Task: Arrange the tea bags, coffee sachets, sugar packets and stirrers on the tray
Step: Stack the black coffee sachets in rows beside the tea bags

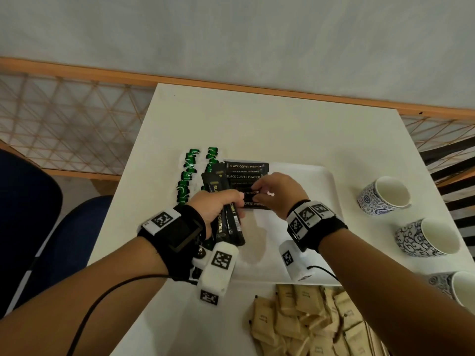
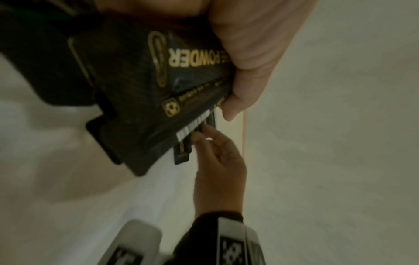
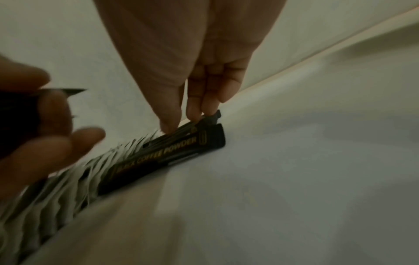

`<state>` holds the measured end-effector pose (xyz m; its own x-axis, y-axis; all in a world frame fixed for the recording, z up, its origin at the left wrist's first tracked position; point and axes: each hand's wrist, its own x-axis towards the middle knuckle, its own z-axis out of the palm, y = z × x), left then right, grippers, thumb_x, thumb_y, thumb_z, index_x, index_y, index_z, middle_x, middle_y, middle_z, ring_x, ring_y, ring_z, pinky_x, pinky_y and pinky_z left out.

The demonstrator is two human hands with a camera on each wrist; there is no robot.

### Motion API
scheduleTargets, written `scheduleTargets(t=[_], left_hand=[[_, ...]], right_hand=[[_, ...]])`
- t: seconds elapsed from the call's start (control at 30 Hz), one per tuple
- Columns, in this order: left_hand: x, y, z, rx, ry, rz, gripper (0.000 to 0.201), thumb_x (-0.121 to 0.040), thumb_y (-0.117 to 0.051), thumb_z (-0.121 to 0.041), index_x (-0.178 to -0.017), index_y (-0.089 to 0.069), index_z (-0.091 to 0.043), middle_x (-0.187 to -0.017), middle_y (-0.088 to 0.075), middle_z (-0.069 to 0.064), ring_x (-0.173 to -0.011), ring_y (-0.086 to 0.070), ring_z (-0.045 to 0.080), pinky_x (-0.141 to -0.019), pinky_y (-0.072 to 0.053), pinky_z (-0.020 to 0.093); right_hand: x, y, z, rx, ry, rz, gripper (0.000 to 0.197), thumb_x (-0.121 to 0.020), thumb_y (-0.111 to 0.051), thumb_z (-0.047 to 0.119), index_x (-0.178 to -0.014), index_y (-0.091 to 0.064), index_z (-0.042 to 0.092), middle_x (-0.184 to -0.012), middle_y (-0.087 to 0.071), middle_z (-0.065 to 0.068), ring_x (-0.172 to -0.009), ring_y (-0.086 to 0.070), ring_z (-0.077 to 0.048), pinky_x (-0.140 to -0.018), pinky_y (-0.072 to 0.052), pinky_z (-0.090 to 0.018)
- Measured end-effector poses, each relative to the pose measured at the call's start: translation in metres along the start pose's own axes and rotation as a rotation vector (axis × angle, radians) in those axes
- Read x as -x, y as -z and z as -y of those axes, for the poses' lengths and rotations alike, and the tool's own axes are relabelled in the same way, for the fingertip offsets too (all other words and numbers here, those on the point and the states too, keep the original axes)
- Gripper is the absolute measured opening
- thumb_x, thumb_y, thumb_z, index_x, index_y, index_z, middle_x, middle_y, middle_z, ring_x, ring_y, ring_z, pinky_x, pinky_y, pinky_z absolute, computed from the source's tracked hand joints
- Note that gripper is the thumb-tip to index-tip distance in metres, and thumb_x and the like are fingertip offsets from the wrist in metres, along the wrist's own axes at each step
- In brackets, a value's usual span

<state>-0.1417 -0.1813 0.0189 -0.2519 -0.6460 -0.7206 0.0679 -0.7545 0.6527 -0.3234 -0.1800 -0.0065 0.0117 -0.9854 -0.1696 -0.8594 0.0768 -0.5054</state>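
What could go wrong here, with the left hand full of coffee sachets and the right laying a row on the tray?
1. The left hand grips a fanned bundle of coffee sachets; a loose grip could let some slide out.
2. The right hand is setting a sachet among the overlapping row on the tray; a nudge could skew it.
3. The green packets lie right beside the row and could get pushed.

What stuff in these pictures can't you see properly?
- Stirrers: none can be picked out in any view.
- Third cup: cut off by the head view's right edge.
- Tan packets: print too small to read; right arm covers some.
- Sachets in the left hand: count hidden by its grip.
- Green packets: blurred, print unreadable.
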Motion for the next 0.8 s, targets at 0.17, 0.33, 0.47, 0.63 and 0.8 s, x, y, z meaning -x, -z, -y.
scheduleTargets(t=[0.17, 0.33, 0.47, 0.63, 0.8], left_hand=[[0.006, -0.010, 0.017, 0.017, 0.083, 0.008, 0.031, -0.080, -0.072, -0.009, -0.108, -0.064, 0.001, -0.091, -0.065, 0.018, -0.073, -0.065, 0.028, -0.072, -0.056, 0.041], [0.004, -0.015, 0.022, 0.069, 0.085, -0.031, 0.025, -0.079, -0.073, -0.007, -0.100, -0.064, 0.001, -0.072, -0.060, 0.014, -0.067, -0.060, 0.028, -0.077, -0.054, 0.046], [0.004, -0.016, 0.022, 0.092, 0.072, -0.047, 0.021, -0.080, -0.071, -0.008, -0.098, -0.064, 0.000, -0.072, -0.061, 0.014, -0.065, -0.061, 0.027, -0.071, -0.056, 0.042], [0.005, -0.019, 0.021, 0.107, 0.063, -0.064, 0.016, -0.082, -0.069, -0.008, -0.096, -0.064, -0.001, -0.072, -0.061, 0.014, -0.067, -0.061, 0.027, -0.075, -0.055, 0.043], [0.003, -0.019, 0.019, 0.104, 0.054, -0.075, 0.019, -0.082, -0.070, -0.009, -0.098, -0.065, -0.002, -0.075, -0.063, 0.012, -0.070, -0.062, 0.026, -0.080, -0.054, 0.045]], right_hand=[[-0.004, 0.007, -0.012, 0.010, -0.056, -0.029, 0.044, -0.091, -0.044, 0.001, -0.127, -0.051, 0.025, -0.130, -0.054, 0.002, -0.120, -0.047, -0.016, -0.101, -0.039, -0.029], [-0.016, 0.011, -0.011, 0.040, 0.012, 0.045, 0.050, -0.091, -0.039, -0.001, -0.134, -0.048, 0.023, -0.141, -0.046, 0.001, -0.132, -0.037, -0.018, -0.110, -0.031, -0.032], [-0.026, 0.010, -0.008, 0.084, 0.078, 0.104, 0.046, -0.093, -0.040, 0.005, -0.135, -0.048, 0.020, -0.143, -0.044, 0.001, -0.133, -0.034, -0.019, -0.111, -0.029, -0.034], [-0.032, 0.008, -0.008, 0.182, 0.120, 0.142, 0.049, -0.094, -0.037, 0.005, -0.140, -0.043, 0.017, -0.145, -0.041, -0.002, -0.135, -0.030, -0.021, -0.112, -0.024, -0.031], [-0.030, 0.005, -0.013, 0.133, 0.105, 0.103, 0.047, -0.094, -0.039, 0.005, -0.139, -0.044, 0.017, -0.144, -0.040, -0.002, -0.135, -0.029, -0.020, -0.113, -0.023, -0.031]])
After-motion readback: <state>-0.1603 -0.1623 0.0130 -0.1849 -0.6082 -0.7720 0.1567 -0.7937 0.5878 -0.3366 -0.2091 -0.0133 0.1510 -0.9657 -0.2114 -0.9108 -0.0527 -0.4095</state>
